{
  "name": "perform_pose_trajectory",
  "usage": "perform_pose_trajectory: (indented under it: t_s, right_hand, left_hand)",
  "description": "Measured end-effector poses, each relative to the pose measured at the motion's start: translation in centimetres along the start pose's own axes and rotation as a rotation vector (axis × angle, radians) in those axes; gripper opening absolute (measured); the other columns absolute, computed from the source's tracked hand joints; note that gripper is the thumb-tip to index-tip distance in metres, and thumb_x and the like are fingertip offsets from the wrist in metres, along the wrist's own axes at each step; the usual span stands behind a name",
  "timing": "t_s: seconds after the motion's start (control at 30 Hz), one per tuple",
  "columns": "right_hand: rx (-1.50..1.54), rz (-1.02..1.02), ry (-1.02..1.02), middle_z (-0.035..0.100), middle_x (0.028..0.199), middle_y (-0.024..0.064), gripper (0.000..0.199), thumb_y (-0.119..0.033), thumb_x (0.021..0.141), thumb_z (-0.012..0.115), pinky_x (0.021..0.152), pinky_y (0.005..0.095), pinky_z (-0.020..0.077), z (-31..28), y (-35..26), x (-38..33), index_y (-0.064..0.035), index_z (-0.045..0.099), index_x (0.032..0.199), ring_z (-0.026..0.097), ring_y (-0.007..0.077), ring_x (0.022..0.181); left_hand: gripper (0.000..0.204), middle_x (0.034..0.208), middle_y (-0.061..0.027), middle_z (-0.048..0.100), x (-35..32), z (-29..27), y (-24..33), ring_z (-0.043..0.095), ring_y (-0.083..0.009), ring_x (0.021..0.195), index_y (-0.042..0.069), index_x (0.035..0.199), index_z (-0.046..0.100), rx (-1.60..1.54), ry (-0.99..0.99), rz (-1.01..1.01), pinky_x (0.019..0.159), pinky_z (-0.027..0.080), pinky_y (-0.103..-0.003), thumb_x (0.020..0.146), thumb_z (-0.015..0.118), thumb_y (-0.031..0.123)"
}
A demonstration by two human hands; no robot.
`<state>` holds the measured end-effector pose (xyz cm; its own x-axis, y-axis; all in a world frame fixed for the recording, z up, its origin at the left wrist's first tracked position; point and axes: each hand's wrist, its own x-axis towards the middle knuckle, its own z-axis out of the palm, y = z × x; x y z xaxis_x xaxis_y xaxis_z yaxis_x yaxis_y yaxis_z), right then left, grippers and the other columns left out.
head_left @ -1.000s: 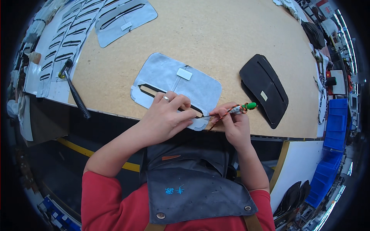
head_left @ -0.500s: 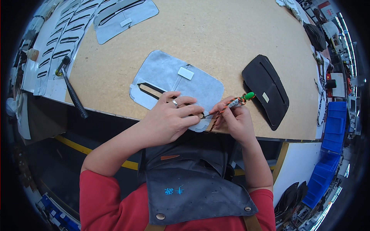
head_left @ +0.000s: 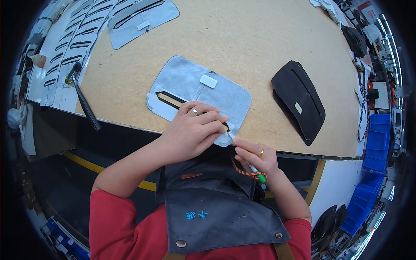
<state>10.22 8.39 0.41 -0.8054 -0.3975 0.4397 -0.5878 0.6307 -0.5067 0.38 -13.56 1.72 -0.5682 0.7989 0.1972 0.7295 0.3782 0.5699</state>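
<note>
A pale grey-blue panel [head_left: 234, 95] with rounded corners lies at the table's front edge, its long slot bordered in black. A small white rectangular patch [head_left: 208, 81] sits on its upper part. Across the panel's lower right, beside the slot's end, my left hand [head_left: 190, 130] rests with fingers laid on the surface, holding nothing. At the panel's lower right corner is my right hand [head_left: 260, 160], fingertips pinched together. A slim pen-like tool [head_left: 261, 178] with a green end and an orange-black cord is gripped in it, pointing back under the palm. Its tip is hard to make out.
A black slotted panel stack [head_left: 299, 104] lies to the right. Another pale panel [head_left: 160, 19] is at the far left, near rows of slotted strips [head_left: 82, 37]. A black-handled hammer [head_left: 86, 102] overhangs the front edge at left. Blue bins [head_left: 375, 143] stand at right.
My right hand has turned over and moved down toward me, so the tool's green end now points down instead of up. My left hand stays nearly in place on the panel.
</note>
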Motion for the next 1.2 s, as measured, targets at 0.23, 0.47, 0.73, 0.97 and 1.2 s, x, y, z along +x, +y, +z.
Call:
perform_pose_trajectory:
  t_s: [0.23, 0.47, 0.73, 0.97, 1.2]
  right_hand:
    - [0.263, 0.216, 0.178, 0.067, 0.097, 0.0141, 0.017, -0.001, 0.077, 0.070, 0.062, 0.0298, 0.0534, 0.2, -0.6, 0.5, -0.0025, 0.062, 0.092, 0.068, 0.0236, 0.075]
    - [0.249, 0.236, 0.169, 0.067, 0.095, 0.0144, 0.015, 0.002, 0.078, 0.068, 0.062, 0.0294, 0.0533, 0.2, -0.7, 0.8, -0.0016, 0.062, 0.091, 0.068, 0.0248, 0.075]
    - [0.276, 0.271, 0.164, 0.067, 0.094, 0.0146, 0.014, 0.001, 0.078, 0.067, 0.063, 0.0296, 0.0531, 0.0, -0.8, 1.0, -0.0013, 0.061, 0.091, 0.068, 0.0246, 0.075]
    - [0.287, 0.276, 0.152, 0.067, 0.096, 0.0149, 0.015, 0.002, 0.079, 0.067, 0.064, 0.0292, 0.0531, -0.2, -0.8, 1.2, -0.0008, 0.061, 0.092, 0.068, 0.0255, 0.077]
    - [0.509, 0.535, 0.180, 0.067, 0.097, 0.0147, 0.013, 0.004, 0.081, 0.064, 0.066, 0.0280, 0.0531, -0.5, -1.1, 0.9, 0.0005, 0.061, 0.093, 0.068, 0.0231, 0.078]
  left_hand:
    - [0.015, 0.114, 0.0004, 0.060, 0.0, 0.2, 0.5, 0.049, -0.0188, 0.117, 0.014, 0.096, 0.062, 0.003, 0.014, -0.039, 0.103, 0.028, -0.044, 0.081, 0.063, 0.012]
    - [0.020, 0.114, 0.0006, 0.060, -0.3, 0.4, 0.5, 0.048, -0.0213, 0.118, 0.016, 0.093, 0.066, 0.043, 0.015, 0.028, 0.105, 0.027, -0.045, 0.075, 0.067, 0.008]
    - [0.025, 0.111, 0.0004, 0.059, -0.5, 1.1, 0.5, 0.051, -0.0211, 0.113, 0.014, 0.097, 0.064, -0.009, 0.124, -0.015, 0.103, 0.030, -0.044, 0.073, 0.067, 0.006]
    - [0.027, 0.110, 0.0003, 0.058, -0.6, 1.0, 0.4, 0.050, -0.0202, 0.112, 0.013, 0.101, 0.063, 0.125, 0.072, 0.070, 0.102, 0.031, -0.043, 0.075, 0.065, 0.007]
    - [0.030, 0.114, 0.0005, 0.055, -0.8, 1.2, 0.4, 0.050, -0.0184, 0.113, 0.013, 0.105, 0.060, 0.155, 0.095, 0.119, 0.103, 0.030, -0.041, 0.075, 0.064, 0.009]
